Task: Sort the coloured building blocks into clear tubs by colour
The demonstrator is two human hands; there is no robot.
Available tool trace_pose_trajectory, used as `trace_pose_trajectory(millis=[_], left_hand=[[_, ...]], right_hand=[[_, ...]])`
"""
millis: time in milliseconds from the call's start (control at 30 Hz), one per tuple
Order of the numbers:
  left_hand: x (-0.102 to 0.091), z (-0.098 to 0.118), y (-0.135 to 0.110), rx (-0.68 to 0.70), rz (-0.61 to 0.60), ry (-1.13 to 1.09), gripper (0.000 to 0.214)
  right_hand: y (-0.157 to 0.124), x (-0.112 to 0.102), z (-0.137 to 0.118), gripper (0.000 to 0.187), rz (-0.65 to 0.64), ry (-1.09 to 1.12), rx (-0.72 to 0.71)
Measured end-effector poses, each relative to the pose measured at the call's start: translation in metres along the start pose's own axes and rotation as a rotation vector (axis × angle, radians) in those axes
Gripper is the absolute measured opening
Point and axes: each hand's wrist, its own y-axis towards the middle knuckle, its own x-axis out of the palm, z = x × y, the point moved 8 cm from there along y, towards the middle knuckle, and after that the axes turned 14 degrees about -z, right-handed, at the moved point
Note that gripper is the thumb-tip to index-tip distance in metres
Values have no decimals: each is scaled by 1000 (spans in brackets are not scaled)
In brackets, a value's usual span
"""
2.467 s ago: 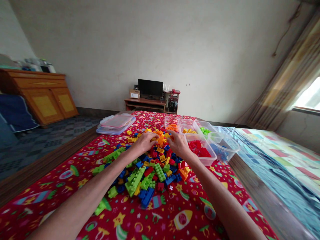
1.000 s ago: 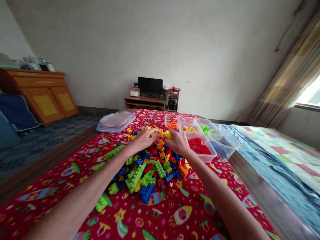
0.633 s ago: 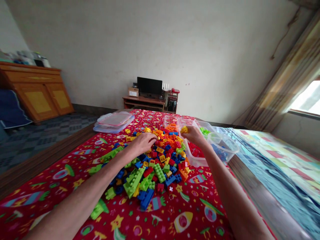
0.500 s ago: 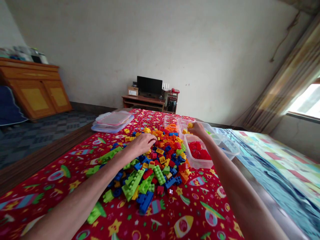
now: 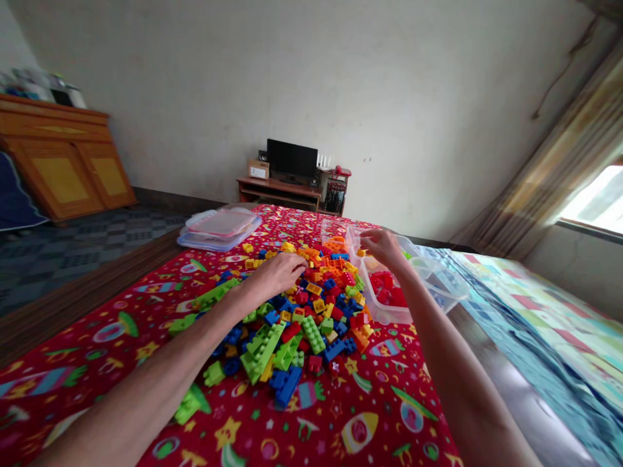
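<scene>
A mixed pile of toy building bricks (image 5: 292, 324) in green, blue, yellow, red and orange lies on the red patterned cloth. My left hand (image 5: 287, 267) rests at the far side of the pile, fingers curled together; whatever they pinch is hidden. Over a clear plastic box at the back right, my right hand (image 5: 382, 246) reaches with its fingers extended, and no brick shows between them. Yellow bricks (image 5: 362, 252) show just under its fingertips. Red bricks (image 5: 387, 289) fill part of the nearer clear box (image 5: 384, 314), beside my right forearm.
Orange bricks (image 5: 335, 244) sit in another clear box behind the pile. A further clear tub (image 5: 452, 288) stands at the right, near the bed (image 5: 549, 311). Stacked plastic lids (image 5: 219, 227) lie at the back left. A desk with a monitor (image 5: 292, 160) stands by the wall.
The yellow brick that was in my right hand no longer shows in its fingers, which have loosened over the box. My left hand stays at the pile. The view has tilted slightly.
</scene>
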Motion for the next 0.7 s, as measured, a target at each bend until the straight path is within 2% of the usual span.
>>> trace_pose_trajectory(millis=[167,333,433,533,633,700], left_hand=[[-6,-1,-4,-29,-4,-7,32],[-17,-4,-6,-23,5,-16,33],[-37,-1,-9,-38,33,-17,35],[-70,8,-20,-40,105,-54,35],[-97,17,-41,-42,133,-80,39],[-101,22,-63,-17,117,-61,44]], right_hand=[[-37,41,-58,28,-126,-45,-224],[-57,70,-87,23,-213,-185,-305],[-68,84,-99,21,-299,-253,-363],[-77,89,-108,21,-332,-323,-398],[-81,86,-113,22,-320,-333,-414],[-83,82,-114,22,-314,-319,-420]])
